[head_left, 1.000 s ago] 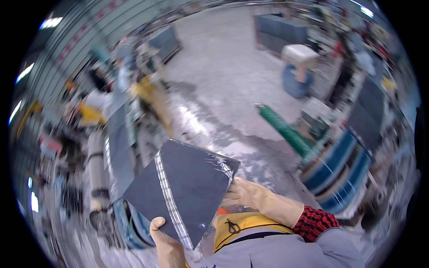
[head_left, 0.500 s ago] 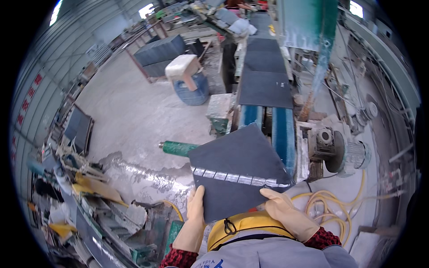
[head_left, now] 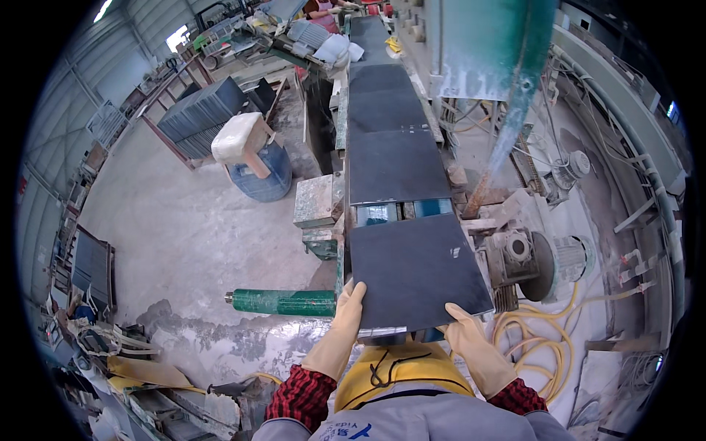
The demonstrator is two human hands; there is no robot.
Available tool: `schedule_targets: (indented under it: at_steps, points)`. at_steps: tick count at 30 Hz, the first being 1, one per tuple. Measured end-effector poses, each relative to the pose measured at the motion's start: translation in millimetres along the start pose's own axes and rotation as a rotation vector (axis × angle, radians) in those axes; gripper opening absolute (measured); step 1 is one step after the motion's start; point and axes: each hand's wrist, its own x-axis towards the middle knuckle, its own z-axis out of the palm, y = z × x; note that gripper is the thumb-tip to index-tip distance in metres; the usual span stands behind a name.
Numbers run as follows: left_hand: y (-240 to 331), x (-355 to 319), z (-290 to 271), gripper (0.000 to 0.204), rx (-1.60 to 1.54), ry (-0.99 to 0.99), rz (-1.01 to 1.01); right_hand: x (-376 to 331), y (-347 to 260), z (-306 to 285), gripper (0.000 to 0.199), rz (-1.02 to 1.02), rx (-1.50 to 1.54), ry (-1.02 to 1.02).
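Note:
A dark grey stone slab (head_left: 415, 272) lies over the near end of the conveyor, level with its belts. Both my hands wear cream rubber gloves. My left hand (head_left: 346, 323) grips the slab's near left corner, thumb on top. At the near right edge, my right hand (head_left: 474, 342) holds on with its thumb over the rim; the fingers beneath are hidden. Just beyond, blue conveyor belts (head_left: 432, 208) show in a narrow gap. Past that gap another dark slab (head_left: 397, 165) rests on the conveyor, with more slabs in line behind it.
Left of the conveyor a green roller (head_left: 283, 302) sticks out. A blue drum (head_left: 262, 176) with a pale padded top and stacked slabs (head_left: 198, 114) stand farther off. On the right are a motor (head_left: 518, 253) and a coiled yellow hose (head_left: 540, 345). A person (head_left: 321, 11) works far ahead.
The slab, tilted with a shiny strip across its face before, now lies flat and squared to the conveyor. My hands moved with it, and the slabs ahead sit closer.

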Motion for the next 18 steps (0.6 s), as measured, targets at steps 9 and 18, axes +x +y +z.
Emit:
schedule_targets:
  at_steps: [9,18]
  points:
    - [28,53,-1,0.038,-0.02,-0.104,-0.067,46,12,12,0.035,0.071,0.095,0.166]
    - [31,86,-13,0.034,0.035,-0.091,0.001,67,9,19,0.044,0.241,0.073,0.084]
